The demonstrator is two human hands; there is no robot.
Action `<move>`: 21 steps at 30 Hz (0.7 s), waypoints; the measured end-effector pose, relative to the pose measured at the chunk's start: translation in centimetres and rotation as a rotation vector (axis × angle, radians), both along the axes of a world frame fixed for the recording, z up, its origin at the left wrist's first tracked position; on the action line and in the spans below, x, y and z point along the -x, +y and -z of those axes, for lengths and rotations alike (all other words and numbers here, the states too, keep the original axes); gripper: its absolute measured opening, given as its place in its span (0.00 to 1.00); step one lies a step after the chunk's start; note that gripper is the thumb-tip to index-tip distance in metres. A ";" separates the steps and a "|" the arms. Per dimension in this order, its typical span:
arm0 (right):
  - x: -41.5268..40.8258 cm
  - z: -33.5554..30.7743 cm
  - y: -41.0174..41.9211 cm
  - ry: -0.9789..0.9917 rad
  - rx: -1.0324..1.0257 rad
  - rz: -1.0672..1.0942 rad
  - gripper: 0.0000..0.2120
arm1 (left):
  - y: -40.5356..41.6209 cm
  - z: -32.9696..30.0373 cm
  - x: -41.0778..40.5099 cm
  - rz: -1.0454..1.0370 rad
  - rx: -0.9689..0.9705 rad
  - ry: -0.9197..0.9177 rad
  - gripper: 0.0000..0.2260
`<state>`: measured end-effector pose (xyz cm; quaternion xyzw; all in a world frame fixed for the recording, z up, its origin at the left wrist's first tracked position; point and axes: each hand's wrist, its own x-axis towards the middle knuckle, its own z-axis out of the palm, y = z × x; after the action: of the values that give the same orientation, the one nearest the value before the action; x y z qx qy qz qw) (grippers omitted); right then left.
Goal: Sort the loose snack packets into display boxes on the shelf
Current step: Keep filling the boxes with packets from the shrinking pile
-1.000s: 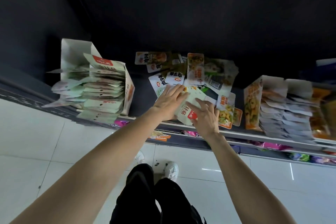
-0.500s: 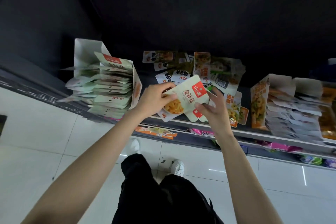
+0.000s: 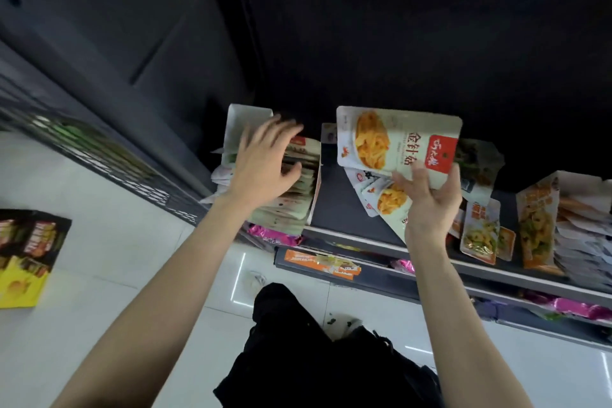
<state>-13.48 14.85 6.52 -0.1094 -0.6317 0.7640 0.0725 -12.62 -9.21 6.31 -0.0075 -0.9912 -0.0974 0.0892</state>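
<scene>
White glossy tiled floor (image 3: 109, 242) with thin grout lines, bright light streaks reflecting near the lower shelf edges. Dark grey shelving unit: top shelf (image 3: 347, 219) deck dark, pale front rail, lower shelf (image 3: 430, 278) below it. Back wall (image 3: 397, 26) of unit near black, dim. Dark perforated metal side panel (image 3: 99, 149) runs diagonally at left. Black and yellow carton (image 3: 26, 258) lies on floor far left
</scene>
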 end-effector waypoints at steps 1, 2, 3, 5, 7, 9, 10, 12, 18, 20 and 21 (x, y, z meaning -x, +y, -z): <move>0.3 -0.3 -0.7 0.016 0.031 0.022 0.03 | -0.5 0.2 0.0 0.028 0.035 -0.026 0.22; 0.7 -0.5 -1.5 0.030 0.045 0.030 0.03 | -0.8 0.4 -0.1 0.054 0.060 -0.009 0.19; 1.0 -0.7 -2.3 0.042 0.044 0.024 0.03 | -1.1 0.6 -0.2 0.069 0.075 0.041 0.16; 1.7 -0.8 -3.9 0.068 0.004 -0.023 0.04 | -1.7 1.2 -0.5 0.083 0.060 0.148 0.10; 2.4 -0.6 -5.2 0.115 -0.147 -0.099 0.05 | -1.8 1.7 -1.1 0.111 0.008 0.188 0.07; 3.4 -0.3 -6.2 0.210 -0.469 -0.179 0.06 | -1.7 1.8 -1.6 0.116 -0.016 0.197 0.07; 3.9 -0.2 -6.6 0.291 -0.646 -0.222 0.08 | -1.7 1.9 -1.8 0.114 -0.018 0.200 0.07; 4.9 0.1 -7.6 0.465 -0.883 -0.303 0.09 | -1.7 2.0 -2.0 0.114 -0.033 0.199 0.07; 6.6 0.9 -11.1 0.504 -1.270 -0.659 0.06 | -2.0 2.4 -2.5 0.063 -0.021 0.189 0.11; 6.8 0.9 -11.4 0.497 -1.349 -0.659 0.06 | -2.2 2.5 -2.4 0.047 -0.041 0.190 0.10; 6.8 1.0 -11.5 0.504 -1.375 -0.642 0.06 | -2.4 2.6 -2.4 0.040 -0.059 0.191 0.10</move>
<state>-20.25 3.38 5.56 0.3230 -0.9265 0.1886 0.0408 -10.25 -11.58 3.73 -0.0340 -0.9746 -0.1270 0.1814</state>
